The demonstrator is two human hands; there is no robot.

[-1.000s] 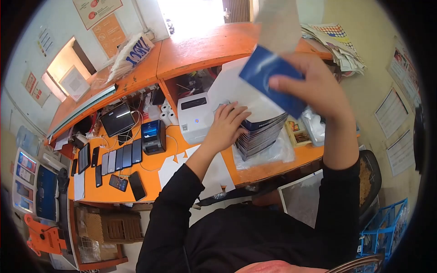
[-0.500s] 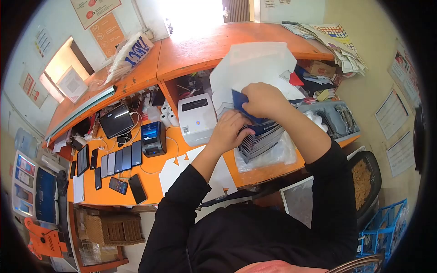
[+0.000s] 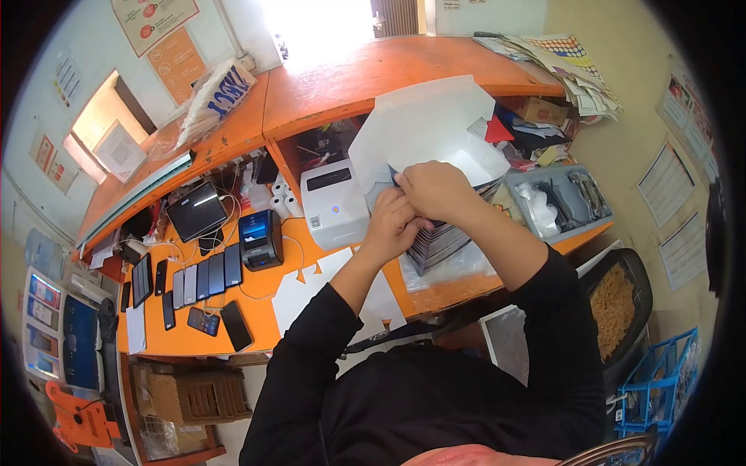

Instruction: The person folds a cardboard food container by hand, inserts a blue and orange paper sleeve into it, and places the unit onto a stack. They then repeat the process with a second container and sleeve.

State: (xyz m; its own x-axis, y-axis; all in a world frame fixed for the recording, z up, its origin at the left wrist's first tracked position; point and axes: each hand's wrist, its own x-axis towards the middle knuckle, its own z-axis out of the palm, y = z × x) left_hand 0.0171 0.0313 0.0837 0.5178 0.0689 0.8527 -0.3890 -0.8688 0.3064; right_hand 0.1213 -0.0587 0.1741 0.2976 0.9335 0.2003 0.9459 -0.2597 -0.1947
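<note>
A large die-cut cardboard sheet [image 3: 423, 109], white on its visible face, leans up behind a thick stack of flat printed cardboard sheets [image 3: 444, 247] on the orange desk. Both my hands meet at its lower left part, above the stack. My right hand [image 3: 437, 190] has its fingers bent down around a small dark blue edge of the cardboard. Pressed against it is my left hand [image 3: 395, 221], with thumb and fingers together at the same edge. My hands and forearms hide much of the stack's top. Clear plastic wrap [image 3: 454, 273] lies beneath the stack.
To the left are a white label printer [image 3: 336, 203], a dark card terminal [image 3: 261, 239] and several phones [image 3: 203, 279]. Another white cut cardboard sheet [image 3: 315, 291] lies near the desk edge. A grey tray [image 3: 556, 198] stands right, below the raised orange counter [image 3: 334, 78].
My right hand has moved slightly left and down, closing in on my left hand. The dark blue flap that stood up in it now shows only as a small edge.
</note>
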